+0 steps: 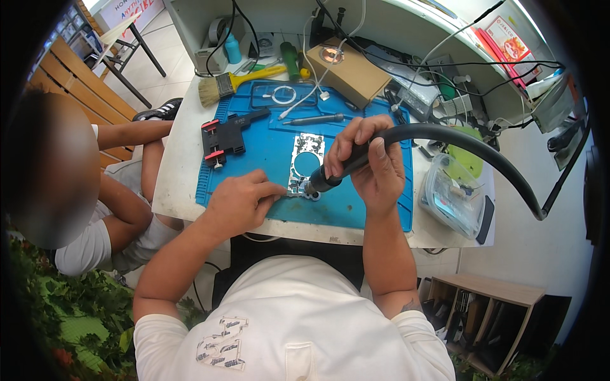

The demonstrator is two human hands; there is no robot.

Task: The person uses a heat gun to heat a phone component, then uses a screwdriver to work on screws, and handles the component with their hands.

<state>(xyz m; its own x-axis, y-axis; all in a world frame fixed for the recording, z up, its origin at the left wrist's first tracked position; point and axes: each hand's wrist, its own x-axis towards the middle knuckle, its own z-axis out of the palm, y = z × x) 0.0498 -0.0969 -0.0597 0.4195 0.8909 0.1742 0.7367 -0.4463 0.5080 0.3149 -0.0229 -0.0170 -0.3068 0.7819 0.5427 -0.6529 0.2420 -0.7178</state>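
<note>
Metal plate (309, 142) — silvery, dark-blotched, large round hole

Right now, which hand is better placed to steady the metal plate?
Left hand, probably: it is at the metal plate's lower-left corner; the right hand grips the black hose handle.

Wht tabletop (180, 162) w/ blue mat (352, 213) mid, clear tub (446, 216) R, blue btl (233, 51) back L.

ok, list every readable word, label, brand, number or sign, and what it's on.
Wording not copied; lettering stands on:
White board, upper left: large letters.
Red-and-white card, upper right: letters.
Black clamp: print too small to read.
Shirt patch: patterned letters.
Table edge: tiny mark, unreadable.
</note>
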